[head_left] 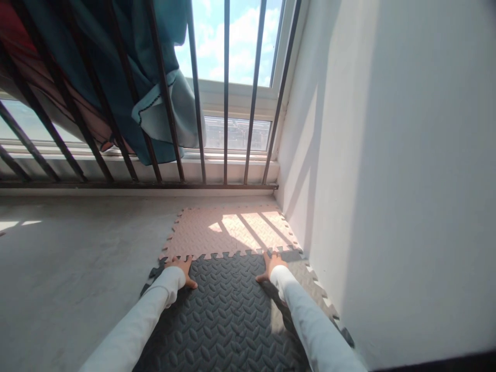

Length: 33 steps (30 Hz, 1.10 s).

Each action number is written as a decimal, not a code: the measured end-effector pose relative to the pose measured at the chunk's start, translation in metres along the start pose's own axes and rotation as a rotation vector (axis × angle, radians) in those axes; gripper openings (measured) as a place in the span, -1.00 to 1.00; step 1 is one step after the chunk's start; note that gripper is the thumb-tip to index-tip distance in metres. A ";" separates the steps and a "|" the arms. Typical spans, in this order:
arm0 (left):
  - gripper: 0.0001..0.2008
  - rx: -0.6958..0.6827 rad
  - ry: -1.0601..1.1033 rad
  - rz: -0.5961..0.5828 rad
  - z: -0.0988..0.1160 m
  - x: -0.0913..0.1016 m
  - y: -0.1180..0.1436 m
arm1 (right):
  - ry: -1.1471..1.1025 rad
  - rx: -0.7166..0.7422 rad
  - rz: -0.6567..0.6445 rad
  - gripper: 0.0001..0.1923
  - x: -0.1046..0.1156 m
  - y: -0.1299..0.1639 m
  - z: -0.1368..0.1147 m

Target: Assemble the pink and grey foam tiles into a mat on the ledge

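The dark foam mat (228, 315) lies flat on the floor (77, 258), running lengthwise toward the pink mat (228, 230) it interlocks with, both the left hand (181, 268) and right hand (272, 264) pressed open-palmed at that seam beside the wall (387, 181).

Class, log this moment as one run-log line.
left hand flat on dark mat | right hand same | pink mat interlocked beyond
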<state>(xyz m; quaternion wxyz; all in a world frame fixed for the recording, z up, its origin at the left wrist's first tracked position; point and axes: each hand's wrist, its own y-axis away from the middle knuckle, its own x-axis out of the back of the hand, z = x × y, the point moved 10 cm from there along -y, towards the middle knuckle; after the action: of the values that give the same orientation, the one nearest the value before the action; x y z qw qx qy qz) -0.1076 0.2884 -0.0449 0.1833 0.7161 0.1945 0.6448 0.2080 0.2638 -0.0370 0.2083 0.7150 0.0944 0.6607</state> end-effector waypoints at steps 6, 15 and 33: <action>0.10 -0.003 0.027 0.020 0.000 0.000 -0.001 | -0.001 -0.064 0.054 -0.14 0.005 -0.005 0.043; 0.09 -0.002 -0.041 -0.033 0.001 -0.002 0.001 | 0.008 -0.106 -0.028 -0.01 -0.005 -0.019 0.061; 0.13 0.025 0.015 0.021 -0.008 -0.008 -0.011 | 0.021 -0.106 -0.036 -0.05 -0.002 -0.017 0.057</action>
<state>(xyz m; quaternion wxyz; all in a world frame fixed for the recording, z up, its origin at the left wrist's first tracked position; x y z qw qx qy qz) -0.1170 0.2937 -0.0561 0.1659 0.7157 0.1964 0.6494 0.2666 0.2686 -0.0486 0.2567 0.6941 0.0740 0.6685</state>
